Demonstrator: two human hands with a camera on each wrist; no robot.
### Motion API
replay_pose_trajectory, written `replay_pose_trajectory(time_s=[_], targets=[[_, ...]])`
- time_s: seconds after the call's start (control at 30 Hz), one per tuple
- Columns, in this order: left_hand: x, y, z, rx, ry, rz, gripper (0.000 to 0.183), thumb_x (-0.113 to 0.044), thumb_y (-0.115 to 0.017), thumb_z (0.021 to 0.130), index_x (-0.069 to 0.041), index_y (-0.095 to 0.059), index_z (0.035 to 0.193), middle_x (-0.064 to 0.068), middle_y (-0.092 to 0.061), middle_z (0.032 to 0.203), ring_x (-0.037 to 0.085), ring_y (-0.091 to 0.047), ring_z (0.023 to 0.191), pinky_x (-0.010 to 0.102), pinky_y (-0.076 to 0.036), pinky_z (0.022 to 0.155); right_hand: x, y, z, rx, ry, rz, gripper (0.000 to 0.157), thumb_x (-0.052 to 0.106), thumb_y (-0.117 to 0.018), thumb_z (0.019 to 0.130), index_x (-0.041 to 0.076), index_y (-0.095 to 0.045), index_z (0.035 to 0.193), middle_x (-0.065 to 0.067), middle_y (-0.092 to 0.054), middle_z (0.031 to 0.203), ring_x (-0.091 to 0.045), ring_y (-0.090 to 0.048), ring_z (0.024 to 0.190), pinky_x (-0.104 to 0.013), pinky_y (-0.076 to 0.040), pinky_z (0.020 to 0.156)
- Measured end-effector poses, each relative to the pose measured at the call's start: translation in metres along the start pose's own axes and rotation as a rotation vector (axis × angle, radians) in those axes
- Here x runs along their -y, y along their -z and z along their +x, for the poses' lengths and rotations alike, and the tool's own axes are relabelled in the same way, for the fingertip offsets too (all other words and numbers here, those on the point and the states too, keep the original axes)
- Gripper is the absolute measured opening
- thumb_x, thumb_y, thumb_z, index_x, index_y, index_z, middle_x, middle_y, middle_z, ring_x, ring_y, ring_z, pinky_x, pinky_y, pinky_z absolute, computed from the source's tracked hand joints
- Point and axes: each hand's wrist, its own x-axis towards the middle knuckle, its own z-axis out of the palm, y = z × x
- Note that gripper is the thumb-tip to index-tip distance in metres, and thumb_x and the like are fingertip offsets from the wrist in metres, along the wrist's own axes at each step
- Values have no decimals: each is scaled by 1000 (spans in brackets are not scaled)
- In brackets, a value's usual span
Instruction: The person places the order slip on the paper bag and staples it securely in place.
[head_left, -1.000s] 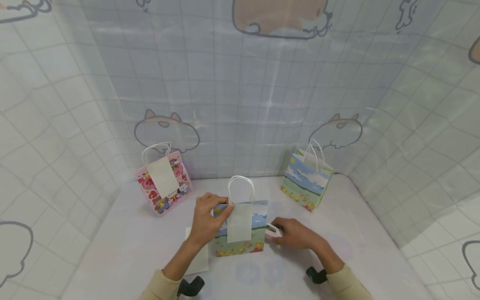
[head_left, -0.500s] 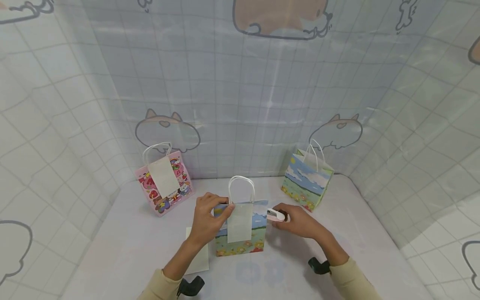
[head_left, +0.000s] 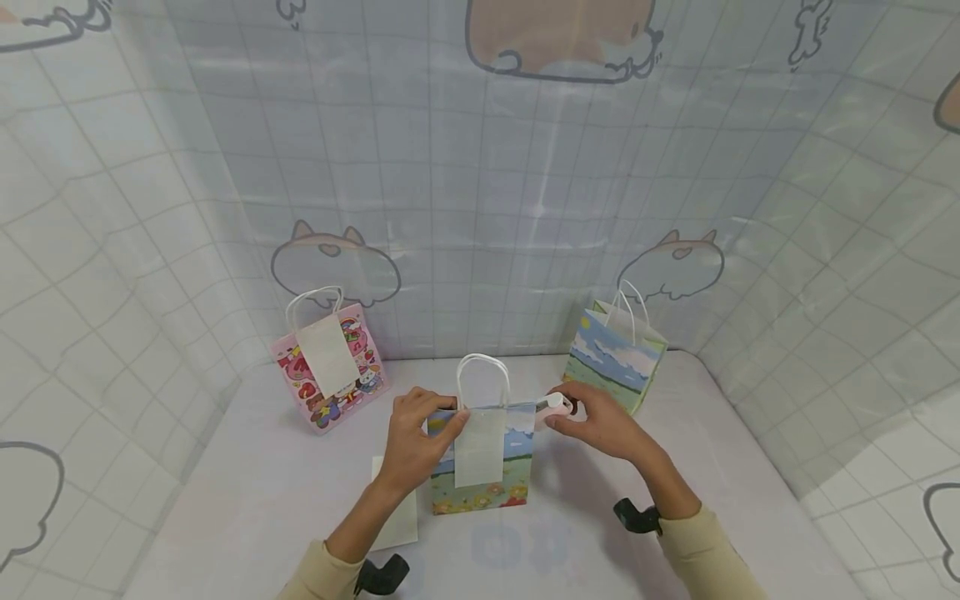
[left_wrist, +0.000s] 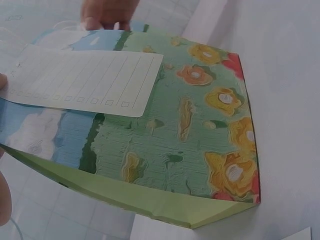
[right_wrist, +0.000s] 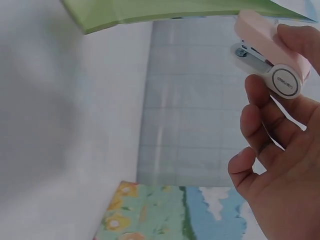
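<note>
A small paper gift bag (head_left: 517, 471) with a landscape print and white handles stands upright mid-table. My left hand (head_left: 415, 437) pinches its top left edge, thumb in front at the corner of a pale card (head_left: 480, 454) and fingers behind. In the left wrist view the card (left_wrist: 90, 80) shows ruled lines and small boxes. My right hand (head_left: 606, 425) holds a pink and white stapler (head_left: 552, 407) between thumb and fingers at the bag's top right corner. The right wrist view shows the stapler's (right_wrist: 265, 42) jaws apart, its nose beside the bag's green side (right_wrist: 165, 11).
A pink cartoon-print bag (head_left: 296, 379) with its own card (head_left: 327, 356) stands at the back left. Another landscape bag (head_left: 611, 354) stands at the back right, just behind my right hand. A pale card (head_left: 397, 527) lies on the table under my left forearm.
My right hand has raised the stapler along the bag's right side, from its middle to its top corner. My left hand and the bag have stayed in place.
</note>
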Motion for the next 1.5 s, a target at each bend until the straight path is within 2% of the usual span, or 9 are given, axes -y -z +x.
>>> replay_pose_trajectory(time_s=[0.3,0.57,0.83,1.03,1.17,1.3,1.5], targets=[[0,0,0,3,2,2,16,-13,-81,85,-16,-76,100,-4,-73,90,15,-56,90,46,-31,89,10,10,13,-72,52,85,32,39,-74,91,26,-66,120,7,-60,93,-25,-53,80,-30,-42,65],[0,0,-1,3,23,-7,15,-14,-81,86,-18,-76,100,-7,-72,91,13,-55,91,45,-31,89,23,12,22,-85,74,86,35,41,-72,92,29,-65,124,10,-62,98,-23,-51,82,-32,-41,68],[1,-1,-2,6,26,3,15,-15,-81,86,-17,-76,100,-5,-72,91,14,-55,91,46,-31,90,40,10,31,-103,95,86,34,39,-72,92,26,-67,123,12,-64,105,-19,-52,87,-36,-44,73],[-1,-1,-1,16,36,4,15,-16,-80,86,-17,-76,101,-6,-71,92,13,-55,92,46,-31,91,51,7,40,-78,134,111,26,39,-73,92,28,-69,115,10,-61,96,-25,-53,86,-38,-42,72],[-1,-1,-2,18,47,7,15,-17,-80,86,-17,-76,101,-7,-71,92,13,-55,93,45,-31,91,59,5,45,-48,187,129,23,33,-71,94,27,-68,116,10,-61,98,-26,-54,88,-43,-43,75],[-2,-1,-2,22,62,13,15,-18,-81,86,-17,-76,101,-10,-70,92,11,-54,93,44,-31,92,67,2,49,-34,229,131,24,27,-70,94,25,-69,118,11,-64,103,-22,-54,88,-41,-43,76],[-1,-1,-1,20,32,24,15,-17,-80,86,-17,-76,100,-7,-71,91,13,-55,91,46,-31,89,75,-1,53,-1,280,99,30,29,-75,91,24,-69,120,12,-64,104,-14,-51,85,-36,-43,74]])
